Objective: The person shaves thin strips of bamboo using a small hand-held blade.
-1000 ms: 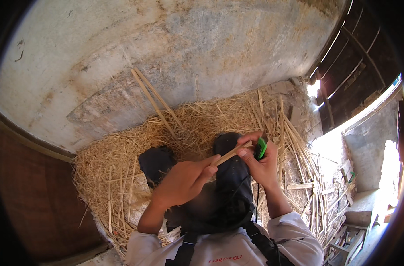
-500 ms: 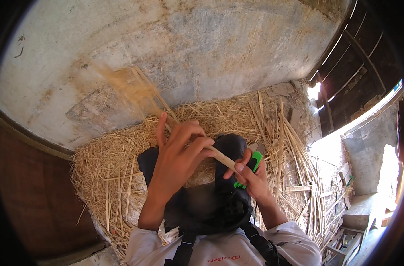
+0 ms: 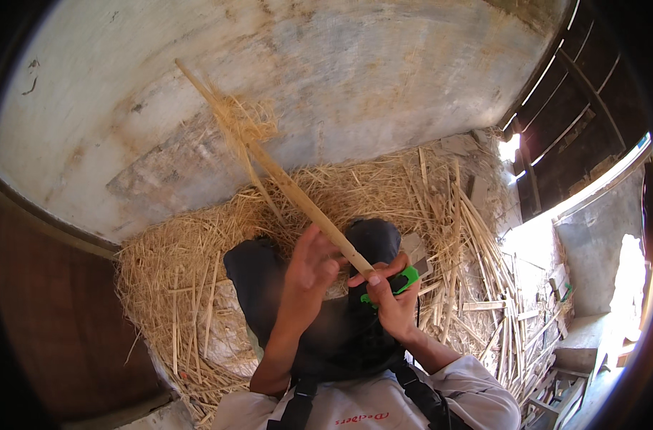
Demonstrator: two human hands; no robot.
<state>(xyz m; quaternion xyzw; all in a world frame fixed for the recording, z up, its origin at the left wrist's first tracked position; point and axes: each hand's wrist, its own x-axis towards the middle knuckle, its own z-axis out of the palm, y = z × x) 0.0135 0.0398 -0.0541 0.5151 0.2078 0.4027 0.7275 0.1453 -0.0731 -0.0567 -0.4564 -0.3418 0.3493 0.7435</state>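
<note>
A long bamboo stick point(image 3: 298, 197) slants from my lap up toward the wall, with curled shavings point(image 3: 244, 125) hanging near its far part. My right hand point(image 3: 391, 297) pinches its near end between thumb and fingers. The same hand also holds a green-handled knife point(image 3: 409, 278), whose grey blade points away to the right of the stick. My left hand point(image 3: 311, 269) is beside the lower part of the stick, its fingers loosely apart and slightly blurred. I see nothing held in it.
Straw and shavings point(image 3: 176, 265) cover the floor around my knees. Several bamboo strips point(image 3: 484, 258) lie in a pile to the right. A stained wall point(image 3: 384, 79) rises close in front. A brown panel point(image 3: 54, 301) stands at the left, and a slatted dark structure point(image 3: 577, 100) at the far right.
The stick has stopped blurring and its shavings now show clearly. My left hand has come off the stick and drawn back nearer my body. My right hand has shifted slightly left.
</note>
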